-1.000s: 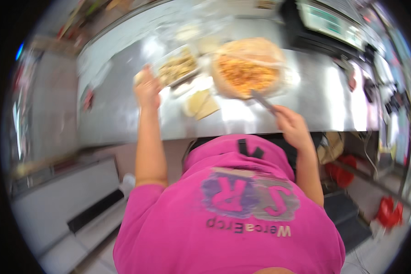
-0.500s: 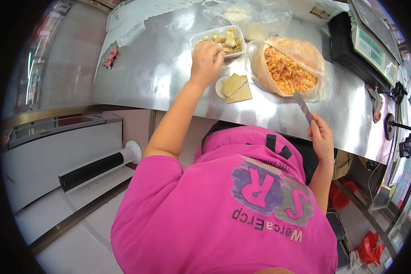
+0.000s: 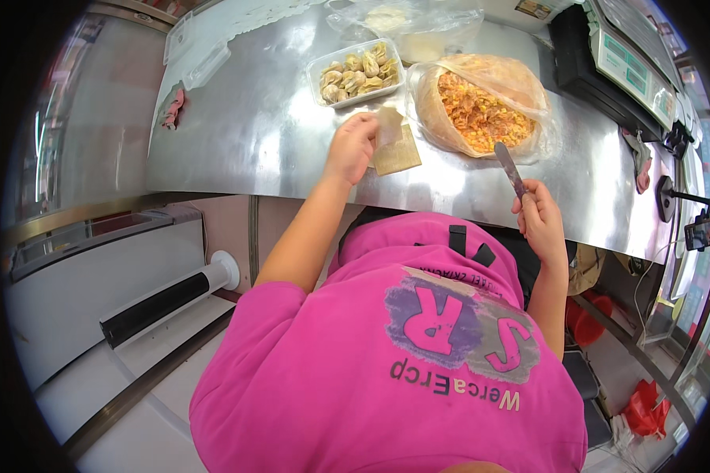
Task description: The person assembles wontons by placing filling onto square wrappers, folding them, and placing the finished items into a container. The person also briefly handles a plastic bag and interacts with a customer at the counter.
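My left hand [image 3: 353, 147] pinches a thin, pale dumpling wrapper [image 3: 388, 126], lifted at one edge over a stack of square yellow-green wrappers [image 3: 400, 157] on the metal table. Just beyond it stands a clear plastic tray [image 3: 368, 98] holding several gathered dumplings [image 3: 355, 80]. In my right hand [image 3: 539, 210] is a flat, blunt-ended spreading knife [image 3: 508, 166]. Its tip reaches the near edge of an open plastic bag [image 3: 432, 98] full of chopped orange and yellow filling [image 3: 481, 114].
A scale [image 3: 627, 67] stands at the right end of the steel table [image 3: 252, 142]. Clear bags with white contents [image 3: 386, 17] lie at the back. Pink cloths [image 3: 173, 109] rest near both ends. A phone on a stand [image 3: 702, 233] is at far right.
My left hand has left the dumpling tray, come toward me, and taken hold of a wrapper at the stack. My right hand still holds the knife by the filling bag.
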`<state>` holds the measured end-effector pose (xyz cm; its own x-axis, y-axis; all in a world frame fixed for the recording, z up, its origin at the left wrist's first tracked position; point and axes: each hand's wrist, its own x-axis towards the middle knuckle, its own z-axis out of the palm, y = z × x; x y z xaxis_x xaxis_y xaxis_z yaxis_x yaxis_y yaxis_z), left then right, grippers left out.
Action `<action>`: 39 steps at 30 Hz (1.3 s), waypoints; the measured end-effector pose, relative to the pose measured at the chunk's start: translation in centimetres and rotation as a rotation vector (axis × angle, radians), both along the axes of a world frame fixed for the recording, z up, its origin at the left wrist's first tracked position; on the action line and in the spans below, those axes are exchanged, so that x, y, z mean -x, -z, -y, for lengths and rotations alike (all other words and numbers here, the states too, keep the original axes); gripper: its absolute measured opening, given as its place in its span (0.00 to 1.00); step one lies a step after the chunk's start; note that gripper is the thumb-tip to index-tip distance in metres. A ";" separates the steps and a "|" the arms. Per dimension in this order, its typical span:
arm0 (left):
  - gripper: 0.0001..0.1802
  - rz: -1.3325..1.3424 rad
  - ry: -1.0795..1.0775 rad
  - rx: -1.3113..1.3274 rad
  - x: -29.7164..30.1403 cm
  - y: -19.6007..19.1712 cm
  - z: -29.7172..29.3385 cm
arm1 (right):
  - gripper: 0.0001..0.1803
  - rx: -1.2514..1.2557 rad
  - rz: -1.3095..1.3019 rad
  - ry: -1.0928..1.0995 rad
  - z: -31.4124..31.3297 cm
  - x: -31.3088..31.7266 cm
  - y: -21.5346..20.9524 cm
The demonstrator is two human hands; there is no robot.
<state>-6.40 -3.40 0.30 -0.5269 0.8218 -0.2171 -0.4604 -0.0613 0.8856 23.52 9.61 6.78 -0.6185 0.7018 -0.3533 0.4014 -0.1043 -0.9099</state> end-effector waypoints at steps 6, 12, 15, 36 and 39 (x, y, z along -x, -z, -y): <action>0.16 0.580 0.054 -0.288 -1.6 -3.3 -0.3 | 0.11 0.011 -0.041 0.028 -0.1 -0.1 0.6; 0.36 0.841 0.230 -0.372 -2.9 -3.8 -1.5 | 0.09 -0.078 -0.014 0.048 -0.5 0.9 -0.7; 0.43 0.825 0.381 -0.378 -4.1 -4.3 -2.9 | 0.09 -0.035 -0.085 0.086 -0.6 0.8 -0.7; 0.21 0.410 0.287 0.118 -7.3 -4.5 -4.1 | 0.18 -0.704 0.430 -0.151 -2.6 4.8 1.9; 0.20 0.331 0.143 0.180 -7.1 -5.0 -4.1 | 0.16 -0.443 0.173 -0.103 -1.3 5.5 4.1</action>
